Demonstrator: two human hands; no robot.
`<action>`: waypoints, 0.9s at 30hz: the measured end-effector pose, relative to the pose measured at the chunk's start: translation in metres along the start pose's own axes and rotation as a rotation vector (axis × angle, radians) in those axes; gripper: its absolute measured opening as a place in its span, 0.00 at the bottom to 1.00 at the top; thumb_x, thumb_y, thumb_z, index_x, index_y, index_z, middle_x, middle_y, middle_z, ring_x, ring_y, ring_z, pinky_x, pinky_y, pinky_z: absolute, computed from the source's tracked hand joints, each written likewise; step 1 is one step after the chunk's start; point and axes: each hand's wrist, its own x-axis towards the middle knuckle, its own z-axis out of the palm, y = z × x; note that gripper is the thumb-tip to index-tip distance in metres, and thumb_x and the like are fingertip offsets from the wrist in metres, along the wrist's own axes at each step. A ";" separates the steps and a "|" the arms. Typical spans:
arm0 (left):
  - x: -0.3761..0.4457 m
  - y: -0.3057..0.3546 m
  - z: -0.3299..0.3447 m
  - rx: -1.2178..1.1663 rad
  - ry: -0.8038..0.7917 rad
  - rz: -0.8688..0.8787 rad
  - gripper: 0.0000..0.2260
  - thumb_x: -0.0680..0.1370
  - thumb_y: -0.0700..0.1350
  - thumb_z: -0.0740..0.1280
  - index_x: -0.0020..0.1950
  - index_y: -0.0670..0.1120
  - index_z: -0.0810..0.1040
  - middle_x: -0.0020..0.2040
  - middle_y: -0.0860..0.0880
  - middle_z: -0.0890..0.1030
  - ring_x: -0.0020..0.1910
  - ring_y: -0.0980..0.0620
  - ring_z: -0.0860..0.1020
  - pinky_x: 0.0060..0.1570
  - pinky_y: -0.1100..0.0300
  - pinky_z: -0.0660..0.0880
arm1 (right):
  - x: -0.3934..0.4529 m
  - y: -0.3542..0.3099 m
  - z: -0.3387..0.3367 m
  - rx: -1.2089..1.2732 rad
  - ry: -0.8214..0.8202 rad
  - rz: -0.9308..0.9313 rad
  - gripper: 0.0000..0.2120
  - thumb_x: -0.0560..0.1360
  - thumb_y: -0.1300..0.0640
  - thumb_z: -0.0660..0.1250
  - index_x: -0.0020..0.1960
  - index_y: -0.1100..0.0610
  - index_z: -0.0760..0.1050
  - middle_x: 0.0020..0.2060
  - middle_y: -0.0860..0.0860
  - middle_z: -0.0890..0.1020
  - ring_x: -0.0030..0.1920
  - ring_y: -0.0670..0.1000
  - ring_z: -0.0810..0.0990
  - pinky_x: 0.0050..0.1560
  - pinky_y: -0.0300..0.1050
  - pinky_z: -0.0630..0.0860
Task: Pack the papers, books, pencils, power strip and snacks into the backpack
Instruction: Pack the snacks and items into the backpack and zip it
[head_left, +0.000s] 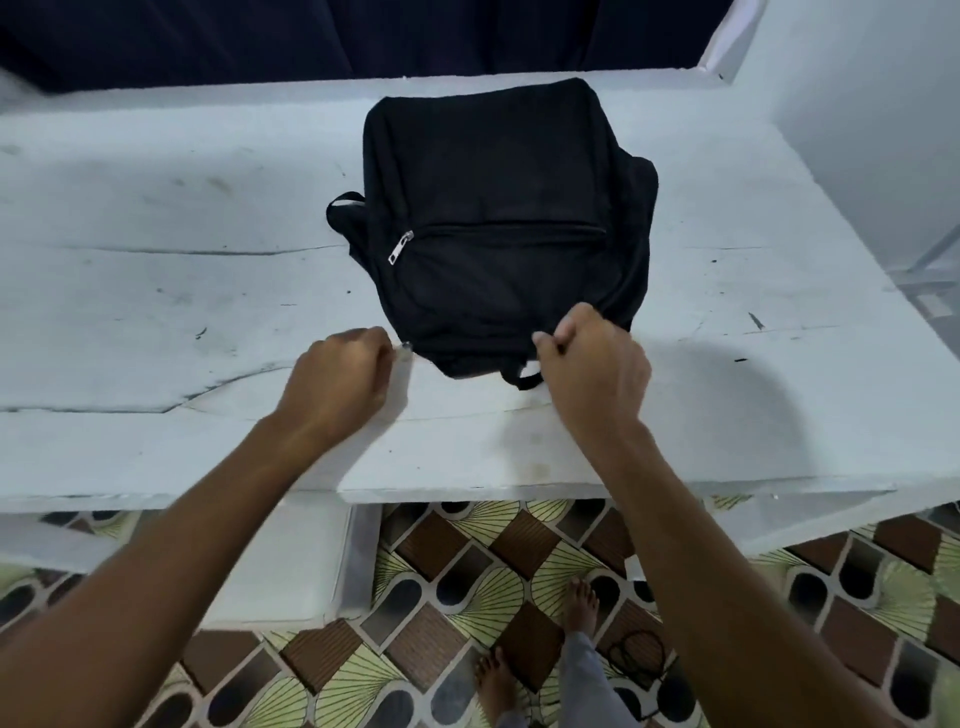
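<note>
A black backpack lies flat on the white table, its front pocket zipper drawn closed with the silver pull at the left. Both hands are at the near edge of the bag: the left hand pinches a small silver zipper pull at the corner, while the right hand grips the fabric beside a black strap loop. Bare feet stand on the patterned floor below.
</note>
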 end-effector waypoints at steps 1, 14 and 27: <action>-0.002 0.000 0.003 0.001 -0.002 0.023 0.07 0.78 0.41 0.64 0.43 0.38 0.77 0.39 0.39 0.81 0.35 0.35 0.77 0.35 0.50 0.72 | -0.005 -0.010 0.003 0.033 0.059 -0.164 0.08 0.71 0.53 0.71 0.44 0.56 0.75 0.38 0.50 0.76 0.41 0.52 0.73 0.38 0.45 0.68; 0.074 -0.044 -0.015 0.338 -0.013 -0.268 0.10 0.78 0.46 0.62 0.52 0.40 0.77 0.49 0.37 0.81 0.48 0.35 0.78 0.44 0.52 0.69 | -0.007 -0.022 0.059 -0.104 0.026 -0.643 0.08 0.62 0.63 0.74 0.39 0.61 0.77 0.33 0.55 0.76 0.33 0.57 0.76 0.34 0.47 0.71; 0.105 -0.061 -0.012 0.299 -0.011 -0.132 0.18 0.73 0.42 0.67 0.62 0.43 0.72 0.55 0.40 0.78 0.50 0.35 0.78 0.45 0.47 0.74 | 0.002 0.000 0.032 -0.037 -0.187 -0.897 0.18 0.66 0.63 0.61 0.53 0.59 0.81 0.44 0.52 0.81 0.43 0.53 0.78 0.43 0.45 0.73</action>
